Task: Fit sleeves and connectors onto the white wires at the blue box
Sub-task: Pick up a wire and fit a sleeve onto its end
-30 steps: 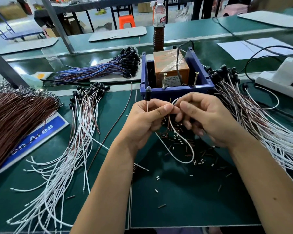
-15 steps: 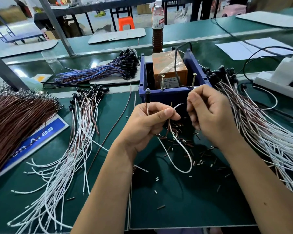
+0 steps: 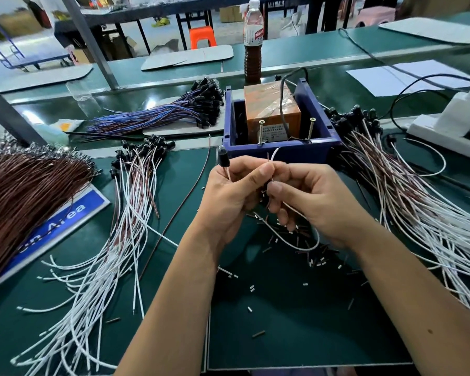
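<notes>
I see both hands meeting just in front of the dark blue plastic box point(image 3: 280, 154) on the green bench point(image 3: 282, 321). My left hand point(image 3: 234, 194) is curled around a thin white wire point(image 3: 288, 241), thumb pressed against the forefinger, and a small black connector point(image 3: 223, 158) sticks up above its knuckles. My right hand point(image 3: 315, 202) pinches the same wire close beside the left thumb; the wire loops down below the hands and its free end rises in front of the box wall. What sits between the right fingertips I cannot tell.

Inside the box stands an orange taped block point(image 3: 272, 112) with two upright screws near it. Short dark and white sleeve pieces point(image 3: 318, 260) lie scattered on the bench under and in front of the hands. Left of the box lies a loose spread of white wires with black ends point(image 3: 114, 240); right of it, a thick heap of white and brown wires point(image 3: 418, 202) crowds close to my right wrist. Behind the box stands a bottle of brown liquid point(image 3: 253, 47).
</notes>
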A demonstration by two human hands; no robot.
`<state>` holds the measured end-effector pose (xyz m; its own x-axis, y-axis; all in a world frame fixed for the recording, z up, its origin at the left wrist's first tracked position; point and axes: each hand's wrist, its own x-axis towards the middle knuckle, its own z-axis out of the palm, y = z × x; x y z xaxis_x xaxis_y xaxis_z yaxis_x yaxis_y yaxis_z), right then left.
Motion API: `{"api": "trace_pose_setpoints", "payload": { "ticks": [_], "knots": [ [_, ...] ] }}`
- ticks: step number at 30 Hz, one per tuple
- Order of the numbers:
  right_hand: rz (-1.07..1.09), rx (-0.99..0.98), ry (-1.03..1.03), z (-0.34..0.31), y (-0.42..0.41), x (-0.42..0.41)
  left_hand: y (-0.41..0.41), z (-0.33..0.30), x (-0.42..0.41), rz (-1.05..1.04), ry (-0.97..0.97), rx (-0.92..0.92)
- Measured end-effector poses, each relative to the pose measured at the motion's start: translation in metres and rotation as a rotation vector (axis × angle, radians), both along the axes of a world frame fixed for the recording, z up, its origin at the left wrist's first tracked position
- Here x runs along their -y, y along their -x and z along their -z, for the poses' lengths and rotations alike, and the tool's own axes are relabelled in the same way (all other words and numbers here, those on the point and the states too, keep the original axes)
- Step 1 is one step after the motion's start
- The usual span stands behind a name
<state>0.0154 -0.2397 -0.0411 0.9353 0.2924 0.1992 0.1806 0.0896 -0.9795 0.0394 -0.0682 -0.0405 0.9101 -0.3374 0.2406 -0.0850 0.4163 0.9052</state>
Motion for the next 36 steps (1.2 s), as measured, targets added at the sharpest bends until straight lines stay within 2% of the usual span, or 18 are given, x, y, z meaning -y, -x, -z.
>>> {"api": "trace_pose_setpoints", "payload": {
  "ticks": [4, 8, 12, 19, 24, 31, 36],
  "knots": [
    [0.048, 0.104, -0.036, -0.005, 0.001, 0.003, 0.002, -0.004, 0.0, 0.028, 0.123, 0.028],
    [0.112, 0.166, -0.09, -0.006, -0.001, 0.005, 0.001, -0.003, 0.003, -0.08, 0.027, 0.025],
    [0.105, 0.265, -0.049, 0.001, 0.001, -0.002, 0.004, -0.003, 0.01, -0.152, 0.026, 0.019],
    [0.216, 0.338, -0.098, 0.003, 0.001, -0.005, 0.007, -0.004, 0.011, -0.11, 0.001, -0.01],
    [0.223, 0.368, -0.044, 0.0, 0.003, -0.007, 0.007, -0.004, 0.01, -0.082, 0.014, 0.013],
    [0.616, 0.396, 0.083, 0.004, -0.001, 0.0, 0.004, -0.004, 0.011, -0.134, 0.097, 0.023],
    [0.767, 0.491, 0.132, 0.006, -0.001, 0.0, 0.0, -0.004, 0.015, -0.386, 0.083, 0.011]
  ]
}}
